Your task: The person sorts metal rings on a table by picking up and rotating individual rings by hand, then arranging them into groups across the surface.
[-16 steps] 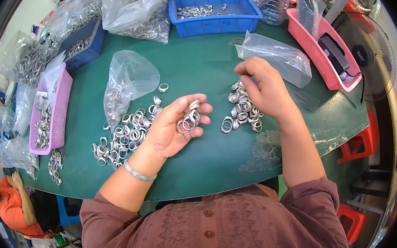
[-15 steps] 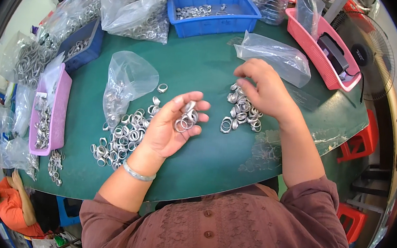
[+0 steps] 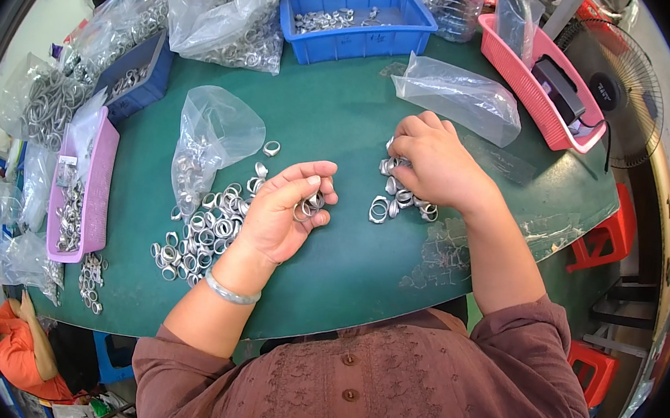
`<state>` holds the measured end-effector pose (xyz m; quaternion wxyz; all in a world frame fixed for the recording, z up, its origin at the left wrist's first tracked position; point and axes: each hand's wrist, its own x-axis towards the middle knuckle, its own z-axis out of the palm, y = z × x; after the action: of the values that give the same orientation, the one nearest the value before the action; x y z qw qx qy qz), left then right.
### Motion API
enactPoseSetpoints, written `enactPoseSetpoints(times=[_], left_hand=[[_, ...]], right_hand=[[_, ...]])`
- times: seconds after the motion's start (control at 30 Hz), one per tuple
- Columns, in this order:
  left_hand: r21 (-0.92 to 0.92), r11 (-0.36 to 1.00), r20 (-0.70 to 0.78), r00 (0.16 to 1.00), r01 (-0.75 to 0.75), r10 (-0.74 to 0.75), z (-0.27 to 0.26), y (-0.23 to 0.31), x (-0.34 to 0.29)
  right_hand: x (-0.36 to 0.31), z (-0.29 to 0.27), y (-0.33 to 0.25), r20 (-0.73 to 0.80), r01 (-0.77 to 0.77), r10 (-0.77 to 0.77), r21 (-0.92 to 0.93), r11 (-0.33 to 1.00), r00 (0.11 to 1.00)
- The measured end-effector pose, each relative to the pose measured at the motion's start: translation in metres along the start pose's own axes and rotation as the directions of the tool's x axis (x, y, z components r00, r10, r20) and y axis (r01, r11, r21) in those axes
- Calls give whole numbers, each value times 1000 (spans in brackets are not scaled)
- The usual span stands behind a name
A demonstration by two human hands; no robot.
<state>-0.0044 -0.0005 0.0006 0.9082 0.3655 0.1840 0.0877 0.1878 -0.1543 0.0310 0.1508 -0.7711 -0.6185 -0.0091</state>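
My left hand (image 3: 274, 215) is closed round several silver-grey metal rings (image 3: 309, 206), its fingers curled and the thumb pressing over them. Below and left of it spreads a large pile of similar rings (image 3: 199, 236), and a lone ring (image 3: 271, 148) lies beyond. My right hand (image 3: 440, 164) reaches down onto a smaller heap of rings (image 3: 381, 209) on the right, covering part of it. Its fingers are bent and drawn together at the heap; their tips are hidden, so what they grip cannot be made out.
The green table (image 3: 327, 289) carries a clear bag of rings (image 3: 193, 171), a flat plastic bag (image 3: 462, 100), a blue bin (image 3: 359, 42), a pink basket (image 3: 538, 108) and a purple basket (image 3: 100, 202). Large ring-filled bags (image 3: 224, 21) stand far left. Two other people are at the left edge.
My right hand has come down onto the right heap, its fingers drawing together. My left fingers have curled in further over the rings they hold.
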Motion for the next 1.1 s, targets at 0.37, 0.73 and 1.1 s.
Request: enactPoseSetpoints(times=[0.37, 0.73, 1.1], left_hand=[[112, 992, -46, 998, 55, -51, 12, -1, -4], [78, 994, 38, 996, 81, -84, 10, -6, -5], [-171, 973, 204, 971, 158, -122, 0, 1, -1]], right_hand=[[6, -7, -3, -105, 162, -137, 289, 944, 985], [12, 4, -35, -340, 401, -252, 496, 771, 906], [6, 9, -2, -114, 73, -52, 190, 979, 992]])
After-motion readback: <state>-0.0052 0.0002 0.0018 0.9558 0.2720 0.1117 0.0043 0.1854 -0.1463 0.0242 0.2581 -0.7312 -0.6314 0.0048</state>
